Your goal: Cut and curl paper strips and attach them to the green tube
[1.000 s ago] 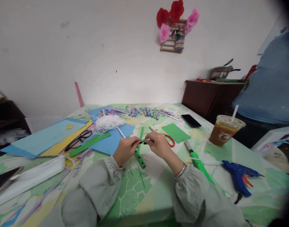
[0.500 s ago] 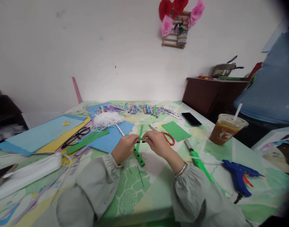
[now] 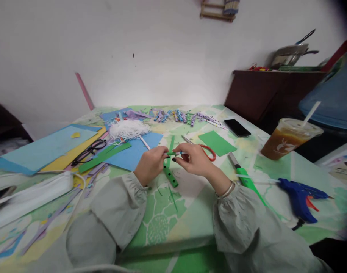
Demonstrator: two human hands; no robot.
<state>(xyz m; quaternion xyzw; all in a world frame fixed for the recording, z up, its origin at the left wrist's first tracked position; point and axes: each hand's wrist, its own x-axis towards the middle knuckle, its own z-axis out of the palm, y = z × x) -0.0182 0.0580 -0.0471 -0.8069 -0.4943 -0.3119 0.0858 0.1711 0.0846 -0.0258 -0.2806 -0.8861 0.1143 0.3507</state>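
Note:
In the middle of the head view, my left hand (image 3: 151, 163) pinches one end of a slim stick with a green paper roll (image 3: 170, 153) around it. My right hand (image 3: 194, 159) grips its white, patterned end (image 3: 180, 152) between thumb and fingers. Just below the hands lies a green strip with punched holes (image 3: 170, 176). Behind them a narrow green strip (image 3: 171, 142) lies on the cloth. A white stick (image 3: 145, 143) runs up to my left hand; whether that hand touches it I cannot tell.
Scissors with red handles (image 3: 209, 152), a green card (image 3: 217, 142) and a green-handled knife (image 3: 247, 182) lie right, near a blue glue gun (image 3: 298, 195) and a drink cup (image 3: 289, 140). Left are white string (image 3: 128, 130), glasses (image 3: 89, 151) and coloured paper (image 3: 51, 148). Curled paper pieces (image 3: 176, 116) lie behind.
The view has tipped downward. My right fingers have shifted and spread somewhat, so the white end of the stick and more of the green roll show between my hands.

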